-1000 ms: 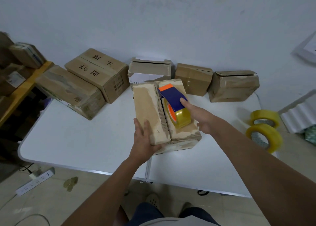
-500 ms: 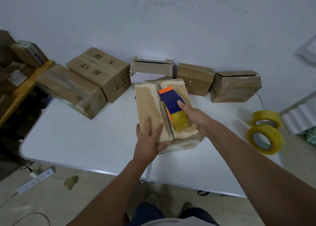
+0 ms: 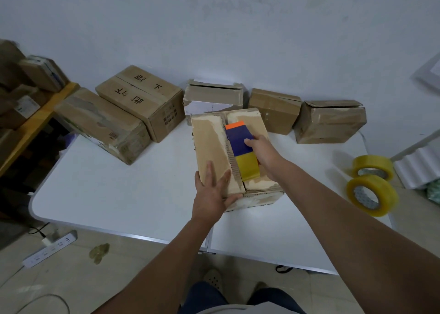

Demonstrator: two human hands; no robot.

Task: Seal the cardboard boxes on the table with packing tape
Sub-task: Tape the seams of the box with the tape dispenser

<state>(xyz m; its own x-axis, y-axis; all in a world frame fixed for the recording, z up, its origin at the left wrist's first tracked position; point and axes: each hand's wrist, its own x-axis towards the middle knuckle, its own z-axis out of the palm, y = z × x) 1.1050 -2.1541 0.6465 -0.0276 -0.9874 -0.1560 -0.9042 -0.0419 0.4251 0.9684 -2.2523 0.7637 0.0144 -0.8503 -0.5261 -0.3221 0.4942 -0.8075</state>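
A worn cardboard box [image 3: 210, 142] stands at the middle of the white table [image 3: 119, 194], its two top flaps closed along a centre seam. My left hand [image 3: 214, 192] presses flat on the left flap at the near edge, fingers spread. My right hand [image 3: 263, 153] grips a tape dispenser [image 3: 240, 142], blue with an orange tip and a yellowish tape roll [image 3: 247, 167]. The dispenser lies along the seam, orange tip pointing at the far edge.
Several more cardboard boxes line the wall: two large ones [image 3: 140, 99] at the left, three smaller ones [image 3: 329, 121] behind and to the right. Two spare tape rolls [image 3: 371, 190] sit at the table's right edge. A power strip [image 3: 50, 247] lies on the floor.
The dispenser has turned from a slant to lie straight along the seam. My left hand slid up from gripping the near corner to pressing flat on the left flap.
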